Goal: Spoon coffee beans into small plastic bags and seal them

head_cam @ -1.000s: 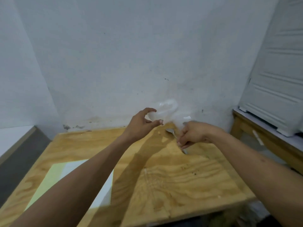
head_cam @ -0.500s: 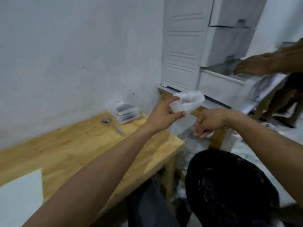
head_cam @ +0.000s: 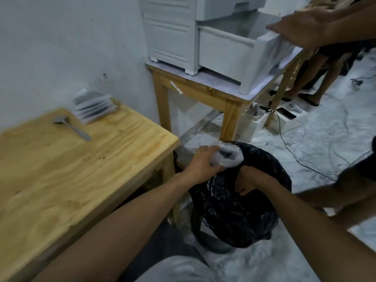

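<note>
My left hand (head_cam: 200, 162) grips a crumpled clear plastic bag (head_cam: 227, 156) over the mouth of a black bin bag (head_cam: 240, 200) on the floor, right of the table. My right hand (head_cam: 247, 183) is closed on the black bag's rim, just below the clear bag. A metal spoon (head_cam: 71, 128) lies on the wooden table (head_cam: 81, 169) near its far edge. A stack of small plastic bags (head_cam: 94, 106) sits against the wall beyond the spoon. No coffee beans show.
A second wooden table (head_cam: 225, 94) at the back right carries a white drawer unit (head_cam: 203, 37) with one drawer pulled out. Another person's hand (head_cam: 301, 31) rests on that drawer; their legs stand beyond. Cables and white boxes (head_cam: 284, 119) lie on the marble floor.
My view has swung right and down from the table to the floor. My left hand carried the clear bag down to the black bin bag, and my right hand took hold of the black bag's rim.
</note>
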The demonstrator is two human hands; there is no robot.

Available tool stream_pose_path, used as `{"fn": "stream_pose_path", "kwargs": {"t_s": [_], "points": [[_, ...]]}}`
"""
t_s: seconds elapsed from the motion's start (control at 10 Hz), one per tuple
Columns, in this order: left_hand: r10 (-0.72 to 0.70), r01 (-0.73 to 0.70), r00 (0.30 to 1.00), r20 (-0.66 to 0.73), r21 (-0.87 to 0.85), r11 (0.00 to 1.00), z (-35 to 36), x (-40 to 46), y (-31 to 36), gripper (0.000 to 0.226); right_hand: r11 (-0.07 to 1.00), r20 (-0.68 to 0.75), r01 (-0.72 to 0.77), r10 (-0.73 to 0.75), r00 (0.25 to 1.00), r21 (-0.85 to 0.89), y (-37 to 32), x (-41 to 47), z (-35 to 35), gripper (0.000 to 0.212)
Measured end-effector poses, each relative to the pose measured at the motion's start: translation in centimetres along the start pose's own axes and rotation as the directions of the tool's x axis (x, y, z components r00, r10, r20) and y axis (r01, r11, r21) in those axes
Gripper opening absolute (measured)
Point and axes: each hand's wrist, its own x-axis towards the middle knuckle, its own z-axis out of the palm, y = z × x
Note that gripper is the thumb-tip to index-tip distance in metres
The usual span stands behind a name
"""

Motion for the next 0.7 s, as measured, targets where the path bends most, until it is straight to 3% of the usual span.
{"fn": "stream_pose_path", "kwargs": {"t_s": [0.2,0.3,0.5,0.6,0.7], "points": [[-0.046,0.033,0.994,0.104,0.126,0.992,2.2,0.5,-1.9,0.075,0.995,0.069,0.039,-0.045,0.997,0.088,1.9,1.2,0.7,0.021],[-0.170,0.106,0.965,0.201,0.293,0.950,2.4,1.0,-2.7,0.099,0.976,0.125,-0.017,-0.011,0.992,0.217,2.1,1.0,-0.3,0.024],[-0.103,0.076,0.989,0.105,0.233,0.970,1.1,-0.4,-1.9,0.092,0.943,0.095,0.083,-0.119,0.988,0.322,-0.2,-1.8,-3.1,0.025],[-0.012,0.014,0.999,-0.029,0.072,0.997,-0.4,-3.6,-1.0,0.081,0.798,-0.067,0.285,-0.296,0.953,0.532,-2.5,-6.2,-3.6,0.021],[0.010,-0.069,0.974,-0.228,-0.250,0.966,-1.5,-10.2,-1.0,0.068,0.425,-0.324,0.508,-0.433,0.841,0.749,-3.7,-12.3,-3.2,0.026]]}}
